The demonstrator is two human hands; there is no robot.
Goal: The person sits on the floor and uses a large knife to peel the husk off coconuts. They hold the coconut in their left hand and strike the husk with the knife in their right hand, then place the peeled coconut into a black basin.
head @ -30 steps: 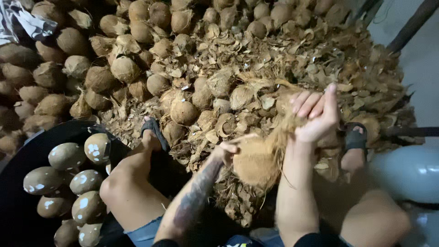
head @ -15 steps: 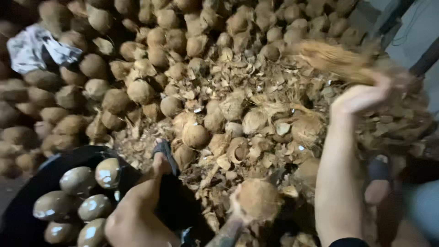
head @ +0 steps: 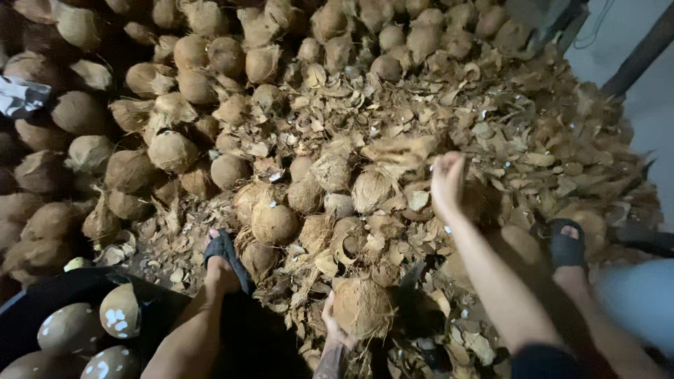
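- The left hand [head: 335, 328] has its fingers curled against the left side of a coconut [head: 362, 307], steadying it low in the middle of the view, between the person's legs.
- That coconut is round and covered in pale fibre; it sits on loose husk scraps.
- The right hand [head: 448, 181] is stretched forward over the husk pile [head: 491, 133], fingers loosely bent and holding nothing; a blurred strip of husk [head: 400, 149] hangs in the air just left of it.
- Both feet wear dark sandals: the left foot [head: 223, 261] beside the tub, the right foot [head: 567, 242] well to the right.
- A black tub [head: 84, 286] at lower left holds peeled coconuts [head: 119, 311].
- Unhusked coconuts [head: 172, 151] are heaped across the top and left.
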